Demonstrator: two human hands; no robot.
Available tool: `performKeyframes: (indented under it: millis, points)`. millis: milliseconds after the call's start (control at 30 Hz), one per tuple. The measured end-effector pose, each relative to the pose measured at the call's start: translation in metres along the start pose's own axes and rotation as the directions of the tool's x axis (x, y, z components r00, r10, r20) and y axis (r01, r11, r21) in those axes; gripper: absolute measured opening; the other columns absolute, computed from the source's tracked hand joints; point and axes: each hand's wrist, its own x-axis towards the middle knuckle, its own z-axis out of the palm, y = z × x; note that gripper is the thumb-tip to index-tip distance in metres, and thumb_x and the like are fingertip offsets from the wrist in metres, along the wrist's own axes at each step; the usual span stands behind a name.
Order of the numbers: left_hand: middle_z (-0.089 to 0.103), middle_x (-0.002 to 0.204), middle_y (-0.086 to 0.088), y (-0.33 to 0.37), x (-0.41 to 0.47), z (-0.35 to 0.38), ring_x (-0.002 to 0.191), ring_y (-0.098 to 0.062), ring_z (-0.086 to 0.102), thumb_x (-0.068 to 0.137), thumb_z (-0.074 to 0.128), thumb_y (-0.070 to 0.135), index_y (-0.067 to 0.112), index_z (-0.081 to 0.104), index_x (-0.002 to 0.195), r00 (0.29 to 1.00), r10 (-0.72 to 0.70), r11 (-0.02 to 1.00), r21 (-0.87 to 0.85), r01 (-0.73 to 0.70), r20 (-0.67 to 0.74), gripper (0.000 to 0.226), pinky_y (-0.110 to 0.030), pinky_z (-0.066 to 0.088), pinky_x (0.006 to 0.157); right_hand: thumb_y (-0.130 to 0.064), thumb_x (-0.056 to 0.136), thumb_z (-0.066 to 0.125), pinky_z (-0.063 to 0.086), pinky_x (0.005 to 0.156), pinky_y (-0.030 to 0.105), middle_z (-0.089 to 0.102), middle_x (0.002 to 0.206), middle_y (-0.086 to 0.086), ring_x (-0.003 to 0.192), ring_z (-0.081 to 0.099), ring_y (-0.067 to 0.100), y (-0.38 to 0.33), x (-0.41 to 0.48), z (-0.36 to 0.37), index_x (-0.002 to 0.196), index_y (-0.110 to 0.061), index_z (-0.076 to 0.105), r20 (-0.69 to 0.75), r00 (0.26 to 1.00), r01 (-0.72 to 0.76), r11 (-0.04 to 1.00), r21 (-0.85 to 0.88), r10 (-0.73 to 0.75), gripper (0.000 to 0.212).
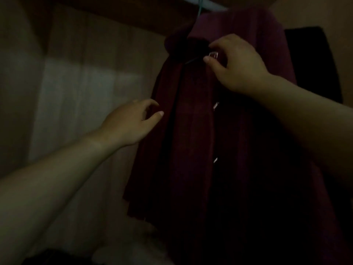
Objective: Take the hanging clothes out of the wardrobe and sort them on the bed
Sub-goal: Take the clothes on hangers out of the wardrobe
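Observation:
A dark maroon shirt (193, 142) hangs in front of me inside the dim wardrobe, from a green hanger hook (199, 7) at the top. Small pale buttons run down its front. My right hand (236, 64) is up near the collar, thumb and fingers pinched on the top button (213, 54). My left hand (131, 123) hovers lower at the shirt's left edge, fingers curled and apart, holding nothing. The lower part of the shirt is lost in shadow.
The pale wardrobe wall (76, 92) fills the left side. Another dark garment (313, 60) hangs behind the shirt at the right. Something pale and blurred lies low at the wardrobe bottom (137, 238).

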Motion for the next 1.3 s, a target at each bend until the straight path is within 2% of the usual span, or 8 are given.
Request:
performKeyframes:
  millis: [167,267,400,567,700,833,1067,1300]
  points:
    - [0.059,0.121,-0.005,-0.016,0.096,0.004,0.106,-0.020,0.055,0.092,0.043,0.050,0.024,0.056,0.122,0.986,0.095,0.991,-0.083,-0.106,-0.135,0.041,-0.031,0.042,0.086,-0.044,0.093,0.046,0.035,0.097,0.037,0.047,0.133,0.010,0.122,0.041,0.028,0.034,0.078,-0.006,0.129,-0.016,0.049,-0.079,0.997,-0.043,0.973,-0.226,0.026,0.046]
    - [0.057,0.119,-0.005,-0.010,0.152,-0.006,0.107,-0.022,0.055,0.092,0.042,0.049,0.025,0.056,0.120,0.969,0.111,0.979,-0.142,-0.144,-0.221,0.039,-0.034,0.043,0.088,-0.048,0.092,0.045,0.038,0.096,0.042,0.048,0.132,0.013,0.119,0.044,0.033,0.058,0.116,-0.015,0.129,-0.017,0.050,-0.009,0.987,-0.153,0.929,-0.336,0.159,0.049]
    - [0.055,0.117,-0.006,0.019,0.222,-0.028,0.105,-0.022,0.054,0.093,0.044,0.048,0.021,0.057,0.118,0.935,0.112,0.938,-0.275,-0.212,-0.337,0.039,-0.035,0.045,0.086,-0.044,0.092,0.050,0.043,0.085,0.031,0.060,0.121,0.012,0.106,0.056,0.026,0.076,0.145,-0.026,0.122,-0.012,0.057,0.157,0.926,-0.286,0.908,-0.305,0.344,0.044]
    - [0.045,0.133,-0.006,0.061,0.277,-0.016,0.120,-0.024,0.046,0.090,0.045,0.052,0.025,0.046,0.131,0.925,0.212,0.954,-0.139,-0.266,-0.314,0.049,-0.035,0.040,0.096,-0.039,0.090,0.056,0.045,0.080,0.028,0.064,0.111,0.007,0.094,0.057,0.019,0.083,0.161,-0.012,0.112,-0.018,0.065,0.196,0.932,-0.228,0.914,-0.336,0.304,0.032]
    - [0.035,0.145,-0.004,0.049,0.284,0.026,0.132,-0.026,0.034,0.089,0.043,0.056,0.029,0.037,0.139,0.953,0.222,0.968,-0.068,-0.241,-0.207,0.057,-0.047,0.034,0.106,-0.036,0.090,0.059,0.043,0.079,0.027,0.062,0.116,0.002,0.094,0.054,0.014,0.091,0.165,0.009,0.118,-0.025,0.062,0.202,0.937,-0.220,0.929,-0.297,0.286,0.031]
    - [0.031,0.149,0.000,0.032,0.279,0.042,0.136,-0.021,0.028,0.090,0.036,0.058,0.032,0.033,0.142,0.940,0.223,0.971,-0.027,-0.238,-0.258,0.058,-0.044,0.032,0.108,-0.032,0.089,0.060,0.043,0.076,0.025,0.062,0.117,-0.003,0.093,0.054,0.011,0.105,0.157,0.026,0.112,-0.033,0.064,0.051,0.954,-0.284,0.946,-0.155,0.295,0.023]
    - [0.041,0.138,-0.002,0.020,0.274,-0.009,0.127,-0.022,0.037,0.093,0.041,0.045,0.027,0.043,0.136,0.868,0.213,0.957,-0.082,-0.277,-0.450,0.046,-0.038,0.034,0.102,-0.027,0.088,0.060,0.045,0.073,0.027,0.066,0.110,-0.003,0.098,0.061,0.020,0.114,0.178,0.016,0.103,-0.035,0.067,-0.194,0.914,-0.388,0.907,-0.166,0.356,0.019]
    - [0.041,0.140,-0.004,0.005,0.249,-0.023,0.123,-0.019,0.042,0.094,0.043,0.043,0.026,0.046,0.133,0.923,0.106,0.963,-0.191,-0.188,-0.371,0.042,-0.033,0.038,0.094,-0.033,0.089,0.059,0.048,0.074,0.028,0.065,0.104,-0.015,0.094,0.058,0.008,0.123,0.105,0.004,0.106,-0.039,0.066,-0.127,0.942,-0.318,0.947,-0.043,0.311,0.020]
